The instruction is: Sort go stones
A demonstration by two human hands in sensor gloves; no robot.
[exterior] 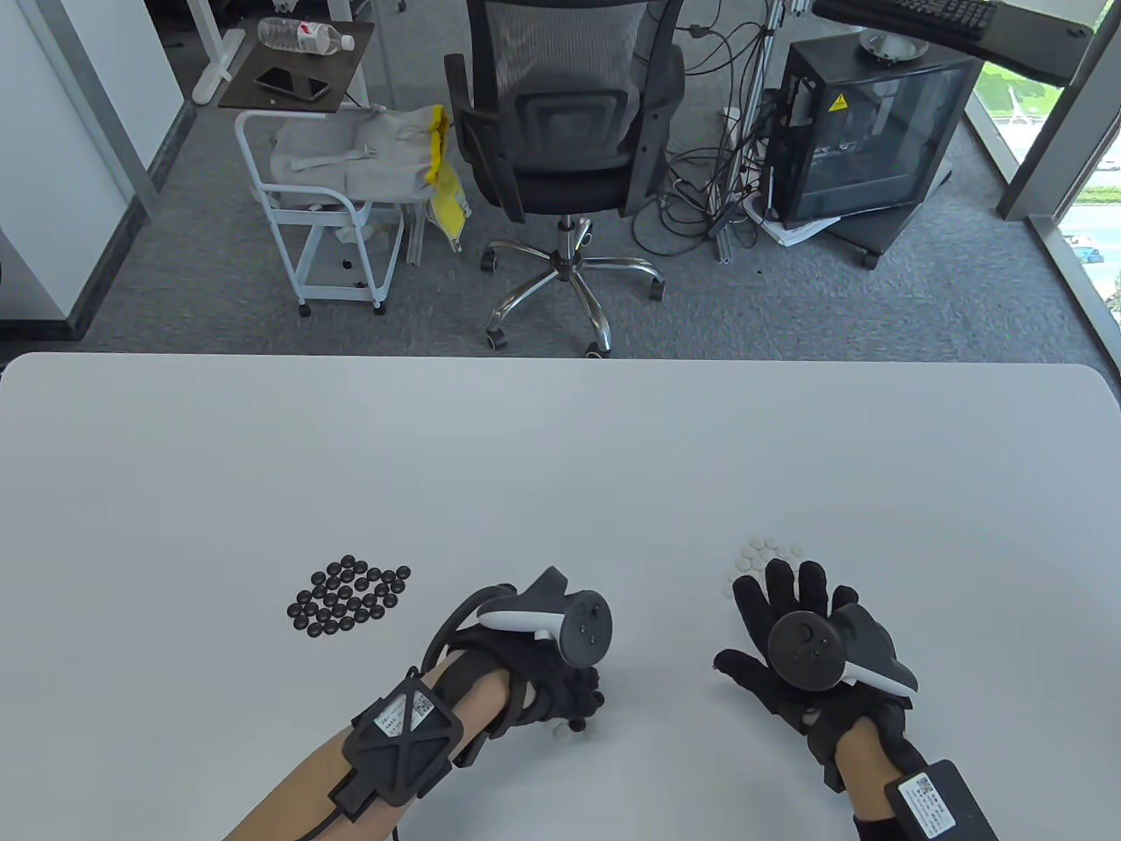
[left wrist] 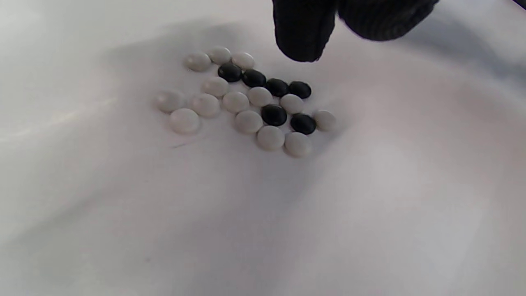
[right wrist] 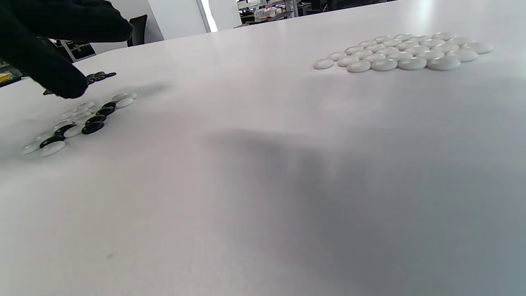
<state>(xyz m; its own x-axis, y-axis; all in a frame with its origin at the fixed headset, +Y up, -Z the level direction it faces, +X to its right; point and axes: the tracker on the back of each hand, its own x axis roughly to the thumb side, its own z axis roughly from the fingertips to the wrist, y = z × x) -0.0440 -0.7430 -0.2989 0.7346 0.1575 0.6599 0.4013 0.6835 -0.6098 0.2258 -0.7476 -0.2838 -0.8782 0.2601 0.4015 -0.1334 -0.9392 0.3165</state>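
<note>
Three stone groups on desk (exterior: 560,455): mixed cluster (left wrist: 250,100) directly beneath left hand (exterior: 560,692), fingers hooked downward, nothing visibly held; black pile (exterior: 350,596) leftward; white pile (right wrist: 404,51) ahead of right hand (exterior: 801,648), splayed wide, empty.

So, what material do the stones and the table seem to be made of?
The white stones and black stones look like polished glass or plastic, since they show small highlights. The table looks like a smooth white laminate with a soft sheen, though I cannot be sure.

Table view: high, looking down across the counter (exterior: 560,455). Left wrist view: close above the mixed stones (left wrist: 250,100). Right wrist view: low, skimming the surface; shares that cluster.
</note>
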